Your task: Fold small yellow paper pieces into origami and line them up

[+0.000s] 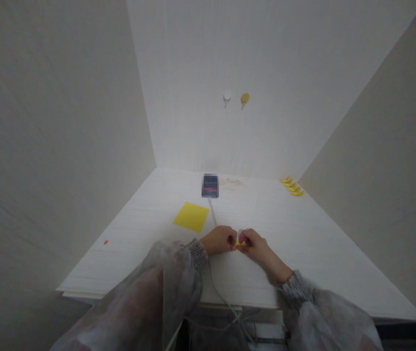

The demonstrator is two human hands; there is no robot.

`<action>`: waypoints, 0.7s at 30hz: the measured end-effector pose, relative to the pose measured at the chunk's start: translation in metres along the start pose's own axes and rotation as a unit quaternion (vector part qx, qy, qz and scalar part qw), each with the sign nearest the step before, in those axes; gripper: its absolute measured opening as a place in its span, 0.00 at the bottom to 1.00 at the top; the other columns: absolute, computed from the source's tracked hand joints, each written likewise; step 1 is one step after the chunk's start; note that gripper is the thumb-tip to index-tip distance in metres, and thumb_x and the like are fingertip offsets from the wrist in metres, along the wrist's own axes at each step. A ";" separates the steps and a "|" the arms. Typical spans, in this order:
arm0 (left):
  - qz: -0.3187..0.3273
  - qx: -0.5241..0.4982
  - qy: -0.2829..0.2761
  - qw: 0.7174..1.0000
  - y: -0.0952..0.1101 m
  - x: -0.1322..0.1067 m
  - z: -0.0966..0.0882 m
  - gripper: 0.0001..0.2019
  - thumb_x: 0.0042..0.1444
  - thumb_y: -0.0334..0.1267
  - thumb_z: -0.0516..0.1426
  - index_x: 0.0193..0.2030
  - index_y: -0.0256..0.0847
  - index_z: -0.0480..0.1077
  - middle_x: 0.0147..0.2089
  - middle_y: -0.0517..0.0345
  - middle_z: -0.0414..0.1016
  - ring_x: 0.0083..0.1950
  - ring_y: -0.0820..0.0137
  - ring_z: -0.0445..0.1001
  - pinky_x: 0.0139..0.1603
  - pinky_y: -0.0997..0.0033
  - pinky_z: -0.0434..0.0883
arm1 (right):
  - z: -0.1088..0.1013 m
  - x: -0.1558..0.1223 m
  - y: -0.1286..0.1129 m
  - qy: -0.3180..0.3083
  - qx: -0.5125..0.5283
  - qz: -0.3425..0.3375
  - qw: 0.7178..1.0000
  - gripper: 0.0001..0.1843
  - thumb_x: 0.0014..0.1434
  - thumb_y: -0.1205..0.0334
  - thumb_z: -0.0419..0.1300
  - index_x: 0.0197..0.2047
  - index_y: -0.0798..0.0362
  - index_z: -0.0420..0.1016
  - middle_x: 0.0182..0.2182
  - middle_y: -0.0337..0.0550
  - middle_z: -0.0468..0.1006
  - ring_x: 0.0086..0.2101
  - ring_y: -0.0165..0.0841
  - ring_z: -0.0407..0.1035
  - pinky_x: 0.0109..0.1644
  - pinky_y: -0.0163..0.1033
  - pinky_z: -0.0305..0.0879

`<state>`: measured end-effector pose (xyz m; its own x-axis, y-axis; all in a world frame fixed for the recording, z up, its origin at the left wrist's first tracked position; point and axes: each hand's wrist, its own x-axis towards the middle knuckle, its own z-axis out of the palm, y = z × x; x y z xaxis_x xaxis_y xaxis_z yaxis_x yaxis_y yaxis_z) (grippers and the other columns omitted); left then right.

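Note:
Both my hands meet over the near middle of the white table. My left hand [220, 240] is closed, its fingertips pinching the left end of a small piece of folded yellow paper [240, 245]. From the other side my right hand [255, 243] pinches the same paper between thumb and fingers. Most of the paper is hidden by the fingers, so its exact shape does not show. Left of my hands, a flat square sheet of yellow paper [191, 217] lies on the table. Several small folded yellow paper pieces [293, 186] stand in a row at the far right corner.
A phone-like device with a blurred screen [210, 185] lies near the back wall, its white cable [213, 280] running under my left wrist and over the front edge. A small red piece [106, 242] lies at left. White [227, 96] and yellow [245, 98] hooks hang on the wall.

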<state>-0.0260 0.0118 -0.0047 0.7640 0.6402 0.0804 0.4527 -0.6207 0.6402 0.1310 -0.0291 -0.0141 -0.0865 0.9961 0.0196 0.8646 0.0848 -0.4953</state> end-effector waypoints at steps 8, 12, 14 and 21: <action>0.022 0.003 -0.012 1.000 -0.001 0.002 0.001 0.01 0.43 0.31 0.54 0.24 0.36 0.66 0.26 0.61 0.65 0.30 0.75 0.64 0.32 0.78 0.60 | -0.001 0.003 -0.001 -0.016 -0.030 -0.005 0.999 0.03 0.43 0.68 0.58 0.22 0.53 0.67 0.26 0.37 0.64 0.29 0.29 0.60 0.30 0.33 0.50; 0.030 -0.014 -0.027 0.999 -0.004 0.001 0.000 0.01 0.43 0.30 0.55 0.25 0.36 0.67 0.26 0.62 0.65 0.30 0.75 0.64 0.31 0.78 0.61 | -0.001 0.004 0.001 -0.024 -0.024 -0.011 0.999 0.03 0.43 0.68 0.58 0.22 0.53 0.67 0.25 0.36 0.64 0.28 0.28 0.60 0.29 0.33 0.50; 0.030 -0.014 -0.032 0.999 -0.006 0.001 -0.001 0.01 0.42 0.30 0.56 0.25 0.36 0.67 0.26 0.62 0.65 0.30 0.75 0.64 0.31 0.79 0.61 | -0.001 0.004 0.002 -0.028 -0.017 -0.014 0.999 0.04 0.42 0.69 0.58 0.22 0.53 0.66 0.25 0.36 0.64 0.27 0.28 0.60 0.29 0.33 0.51; 0.005 -0.023 -0.043 0.999 -0.003 -0.002 -0.006 0.03 0.40 0.30 0.57 0.25 0.36 0.66 0.28 0.61 0.66 0.31 0.75 0.65 0.32 0.78 0.61 | -0.004 0.002 0.007 -0.032 0.023 -0.033 0.999 0.07 0.40 0.74 0.56 0.20 0.54 0.63 0.23 0.35 0.63 0.26 0.28 0.59 0.29 0.32 0.54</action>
<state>-0.0314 0.0156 -0.0024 0.8060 0.5916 0.0221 0.4252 -0.6045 0.6736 0.1386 -0.0263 -0.0140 -0.1762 0.9844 -0.0018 0.8328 0.1481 -0.5335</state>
